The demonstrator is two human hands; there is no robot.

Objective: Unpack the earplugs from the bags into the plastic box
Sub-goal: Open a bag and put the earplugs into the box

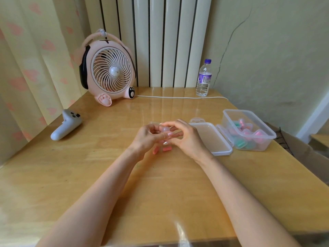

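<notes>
- The left hand point(147, 138) and the right hand point(185, 138) meet above the middle of the wooden table point(71, 175), fingertips touching.
- Both hands pinch 1 small clear case point(164, 130) between thumbs and fingers; it sits right between them, raised off the table.
- Whether the case is open or closed cannot be told.
- 2 pink earplugs lie on the table just under the hands: 1 earplug point(167, 149) shows fully below the fingers, the other earplug point(155, 151) is partly hidden by the left hand.
- A flat clear lid point(211, 138) rests on the table just right of the right hand.
- The plastic box point(249, 130) stands touching the lid's right side, well apart from the hands, and holds pink and green earplug cases.
- At the far left lies a grey controller point(66, 124); a pink fan point(108, 70) and a water bottle point(204, 78) stand at the back.
</notes>
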